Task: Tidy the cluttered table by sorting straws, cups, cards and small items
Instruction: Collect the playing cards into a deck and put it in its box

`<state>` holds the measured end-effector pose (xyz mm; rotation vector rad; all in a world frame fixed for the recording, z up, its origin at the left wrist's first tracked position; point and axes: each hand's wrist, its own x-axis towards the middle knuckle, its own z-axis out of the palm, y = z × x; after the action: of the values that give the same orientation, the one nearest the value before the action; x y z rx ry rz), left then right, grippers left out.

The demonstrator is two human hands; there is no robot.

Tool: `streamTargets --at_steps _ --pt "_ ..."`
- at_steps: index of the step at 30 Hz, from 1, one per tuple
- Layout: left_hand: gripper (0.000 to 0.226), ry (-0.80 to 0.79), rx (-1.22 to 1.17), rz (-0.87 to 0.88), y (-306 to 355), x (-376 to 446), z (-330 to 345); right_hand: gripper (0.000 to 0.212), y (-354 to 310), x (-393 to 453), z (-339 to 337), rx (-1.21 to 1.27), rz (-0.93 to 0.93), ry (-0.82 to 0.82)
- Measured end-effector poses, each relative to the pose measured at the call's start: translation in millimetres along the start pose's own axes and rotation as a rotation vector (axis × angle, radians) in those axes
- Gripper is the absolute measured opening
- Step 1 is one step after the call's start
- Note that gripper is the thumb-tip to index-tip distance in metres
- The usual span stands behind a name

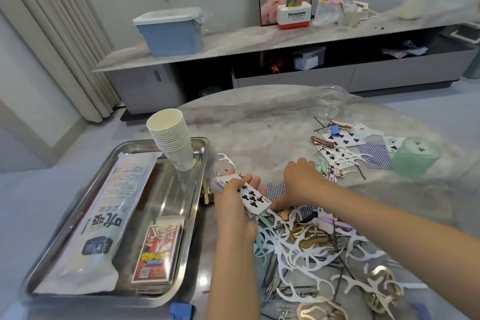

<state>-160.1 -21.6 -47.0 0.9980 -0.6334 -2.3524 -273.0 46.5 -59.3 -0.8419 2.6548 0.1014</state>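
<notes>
My left hand (pixel 233 199) grips a stack of playing cards (pixel 253 196) with a club card face up on top. My right hand (pixel 301 184) reaches palm down onto blue-backed cards (pixel 276 188) lying in the clutter, its fingertips hidden beneath it. A steel tray (pixel 201 161) at the left carries a long straw packet (pixel 104 223), a card box (pixel 155 252) and a tilted stack of white paper cups (pixel 171 135). More cards (pixel 345 139) lie loose at the far right. White floss picks, hairpins and gold clips (pixel 311 249) are piled at the near right.
A clear plastic jar (pixel 331 101) stands at the far side of the marble table. A green tape roll (pixel 415 157) sits at the right, a blue binder clip (pixel 335 130) beside the far cards. Another blue clip (pixel 181 310) lies by the tray's near edge.
</notes>
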Motion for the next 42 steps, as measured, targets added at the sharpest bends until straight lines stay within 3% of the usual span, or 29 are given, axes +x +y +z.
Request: streamTargets --at_steps 4,13,17,23,28,35,42 --pt "0.035 -0.007 0.022 0.004 -2.8 -2.5 -4.8 0.092 4.2 -12.3 -1.7 0.006 -0.032 -0.005" --pt "0.02 0.013 0.064 -0.05 -16.3 -5.8 -7.2 0.072 16.5 -12.1 -5.7 0.07 -0.03 -0.016" --pt "0.034 -0.009 0.069 -0.028 -20.5 -2.8 -7.4 0.057 20.2 -5.9 -6.5 0.041 -0.042 0.014" --pt "0.028 -0.008 0.049 -0.038 -20.2 -1.1 -7.0 0.072 28.8 -1.3 -9.2 0.181 -0.185 -0.024" --pt "0.034 -0.023 0.042 -0.044 -21.7 2.3 -6.4 0.083 32.8 -2.7 -14.2 0.098 -0.235 -0.097" --pt "0.036 -0.02 0.013 -0.054 -20.4 1.7 -8.1 0.069 35.0 -4.1 -8.3 0.025 -0.248 -0.088" --pt "0.036 -0.021 0.029 -0.065 -24.3 2.1 -7.3 0.072 37.5 -7.1 -10.2 0.087 -0.255 -0.138"
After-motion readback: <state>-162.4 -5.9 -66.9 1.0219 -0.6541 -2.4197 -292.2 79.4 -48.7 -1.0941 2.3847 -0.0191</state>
